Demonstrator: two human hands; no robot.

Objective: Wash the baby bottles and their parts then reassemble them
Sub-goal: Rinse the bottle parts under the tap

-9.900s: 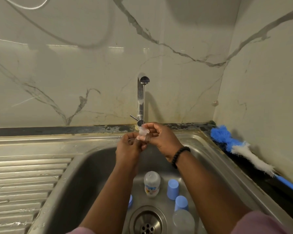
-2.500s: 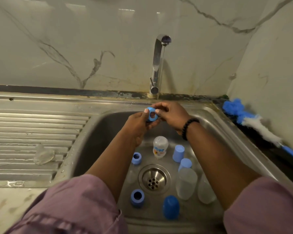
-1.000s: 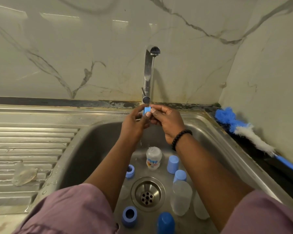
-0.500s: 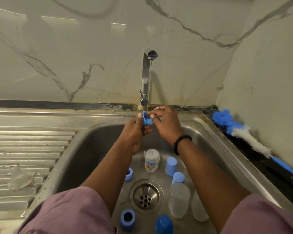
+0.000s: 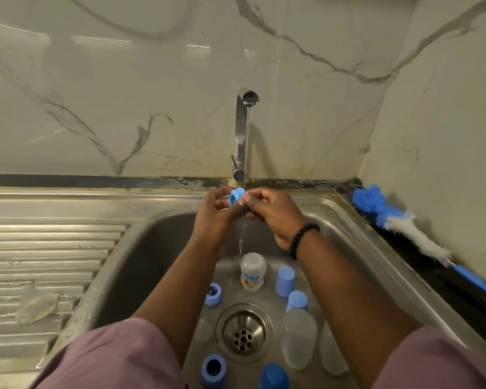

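Rinsing a blue collar ring (image 5: 235,196) under the tap (image 5: 242,136), head view only. I am pinching the ring between both hands: my left hand (image 5: 213,217) is curling its fingers round the ring's left side, my right hand (image 5: 270,211) is gripping it from the right with fingertips and thumb. The ring's open bore is facing left and slightly toward me, so its axis is lying roughly sideways, across the thin stream that is falling just at its right edge and running down between my hands. Both hands are equally near; neither is free.

Below, the sink basin (image 5: 152,248) is holding the remaining parts. A small printed bottle (image 5: 253,272) is standing directly under the stream. Two pale blue caps (image 5: 285,281) are sitting upside down just right of it. One ring (image 5: 213,294) is lying left of the drain (image 5: 244,332), another ring (image 5: 213,369) near the front edge, beside a darker blue cap (image 5: 274,376). Two clear bottles (image 5: 299,338) are standing right of the drain.

On the draining board (image 5: 54,248), a clear teat (image 5: 37,304) is lying apart. A bottle brush (image 5: 399,223) is resting on the right ledge.

I am judging that turning the bore up into the stream comes next.
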